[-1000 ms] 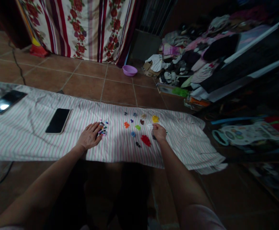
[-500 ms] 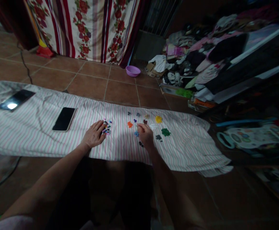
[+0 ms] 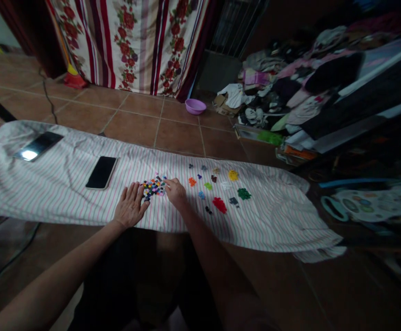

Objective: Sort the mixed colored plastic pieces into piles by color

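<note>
On the striped cloth (image 3: 173, 218) lies a mixed heap of tiny coloured pieces (image 3: 155, 187), too small for me to tell their kind. My left hand (image 3: 129, 205) rests flat at the heap's left side, its fingers stretched out. At the heap's right edge is my right hand (image 3: 175, 192), fingers drawn together with the tips on the pieces; anything between them is hidden. Right of it sit small piles sorted by colour, among them a red pile (image 3: 219, 205), a green pile (image 3: 244, 193), a yellow pile (image 3: 233, 175), an orange pile (image 3: 192, 182) and a lime pile (image 3: 208, 185).
A phone (image 3: 101, 173) lies left of my left hand, and a dark shiny tablet-like slab (image 3: 40, 145) reflects light farther left. Beyond the cloth, a purple basin (image 3: 195, 107) stands on the tiled floor. Heaped clothes (image 3: 276, 87) fill the back right.
My right hand has moved left from the sorted piles to the mixed heap, uncovering the red and lime piles. My left hand has shifted slightly off the heap. The view has moved a little.
</note>
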Demonstrator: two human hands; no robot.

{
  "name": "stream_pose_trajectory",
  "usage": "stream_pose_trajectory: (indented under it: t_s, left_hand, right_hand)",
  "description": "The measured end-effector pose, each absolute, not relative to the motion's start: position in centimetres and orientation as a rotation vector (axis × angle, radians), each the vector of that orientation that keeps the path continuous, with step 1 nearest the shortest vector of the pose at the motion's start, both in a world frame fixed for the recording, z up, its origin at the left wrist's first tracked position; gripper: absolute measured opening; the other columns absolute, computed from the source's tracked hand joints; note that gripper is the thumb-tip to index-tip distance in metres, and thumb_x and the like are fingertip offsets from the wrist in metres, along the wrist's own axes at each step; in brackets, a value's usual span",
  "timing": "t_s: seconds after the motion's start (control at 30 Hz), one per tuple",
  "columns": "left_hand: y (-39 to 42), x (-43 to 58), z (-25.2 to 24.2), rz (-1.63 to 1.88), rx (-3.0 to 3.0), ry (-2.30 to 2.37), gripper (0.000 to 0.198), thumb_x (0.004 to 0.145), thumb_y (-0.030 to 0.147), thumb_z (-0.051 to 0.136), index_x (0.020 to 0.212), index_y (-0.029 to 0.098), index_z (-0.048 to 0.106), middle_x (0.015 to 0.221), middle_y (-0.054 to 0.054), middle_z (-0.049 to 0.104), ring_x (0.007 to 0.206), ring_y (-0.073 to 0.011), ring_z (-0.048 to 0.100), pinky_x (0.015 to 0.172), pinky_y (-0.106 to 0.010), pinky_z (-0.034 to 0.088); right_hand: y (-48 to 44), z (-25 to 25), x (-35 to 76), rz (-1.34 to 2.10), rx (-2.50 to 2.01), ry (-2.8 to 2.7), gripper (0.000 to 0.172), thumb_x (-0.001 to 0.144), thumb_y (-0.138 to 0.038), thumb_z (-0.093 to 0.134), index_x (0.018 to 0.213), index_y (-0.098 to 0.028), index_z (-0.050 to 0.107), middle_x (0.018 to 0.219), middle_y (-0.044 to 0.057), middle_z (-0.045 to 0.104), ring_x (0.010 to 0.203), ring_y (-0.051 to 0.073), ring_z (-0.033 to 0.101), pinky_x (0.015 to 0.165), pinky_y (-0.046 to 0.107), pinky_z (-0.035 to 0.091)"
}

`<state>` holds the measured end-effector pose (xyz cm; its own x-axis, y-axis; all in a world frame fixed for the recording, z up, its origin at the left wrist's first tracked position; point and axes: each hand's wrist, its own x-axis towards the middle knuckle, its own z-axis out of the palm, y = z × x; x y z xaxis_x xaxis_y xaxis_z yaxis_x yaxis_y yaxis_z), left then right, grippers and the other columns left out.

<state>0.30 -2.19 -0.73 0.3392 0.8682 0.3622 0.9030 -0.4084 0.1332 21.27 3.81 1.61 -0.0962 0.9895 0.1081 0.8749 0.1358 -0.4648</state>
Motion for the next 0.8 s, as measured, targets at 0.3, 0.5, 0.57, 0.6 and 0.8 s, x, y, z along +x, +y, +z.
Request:
stream_pose_trajectory:
  t_s: [0.3,0.5,0.57,0.6,0.8]
  left_hand:
    - [-0.8,1.7,-0.7,-0.558,-2.48,-1.694,0.063,0.097,0.047,0.03,0.144,0.005,0.039,0.149,-0.023,0.039,0.142,-0.0345,0.031,0.114,-0.053,0.021]
    - [0.1,2.1,-0.3,-0.627,-2.556,-1.613,0.06,0.097,0.044,0.032,0.146,0.009,0.038,0.15,-0.02,0.039,0.142,-0.0326,0.032,0.115,-0.054,0.02]
    - [0.1,2.3,0.0,-0.633,-2.575,-1.589,0.059,0.097,0.044,0.033,0.146,0.011,0.038,0.15,-0.018,0.039,0.142,-0.0329,0.031,0.115,-0.054,0.019]
    - [0.1,2.3,0.1,-0.63,-2.586,-1.575,0.058,0.097,0.044,0.034,0.146,0.013,0.039,0.151,-0.017,0.039,0.142,-0.0332,0.031,0.115,-0.054,0.019]
    - [-0.1,1.2,-0.1,-0.662,-2.569,-1.606,0.057,0.097,0.043,0.034,0.142,0.009,0.043,0.148,-0.023,0.041,0.141,-0.0341,0.032,0.112,-0.053,0.026]
  right_hand:
    - [3.1,0.2,21.5,0.347,-1.685,-1.867,0.018,0.086,-0.019,0.055,0.098,-0.019,0.069,0.096,0.005,0.062,0.077,0.014,0.06,0.077,0.024,0.046]
    - [2.4,0.2,22.2,0.381,-1.567,-1.765,0.016,0.08,-0.014,0.055,0.091,-0.018,0.067,0.088,0.004,0.061,0.072,0.015,0.058,0.077,0.026,0.048]
    - [2.2,0.3,22.3,0.399,-1.526,-1.773,0.018,0.079,-0.013,0.054,0.092,-0.019,0.066,0.088,0.004,0.062,0.072,0.015,0.058,0.077,0.026,0.049]
    - [2.1,0.3,22.3,0.406,-1.509,-1.78,0.019,0.078,-0.012,0.054,0.091,-0.019,0.066,0.088,0.004,0.062,0.073,0.015,0.058,0.077,0.026,0.049]
    - [1.2,0.2,22.7,0.395,-1.471,-1.786,0.023,0.073,-0.009,0.05,0.086,-0.019,0.065,0.083,0.004,0.062,0.074,0.016,0.059,0.076,0.027,0.049]
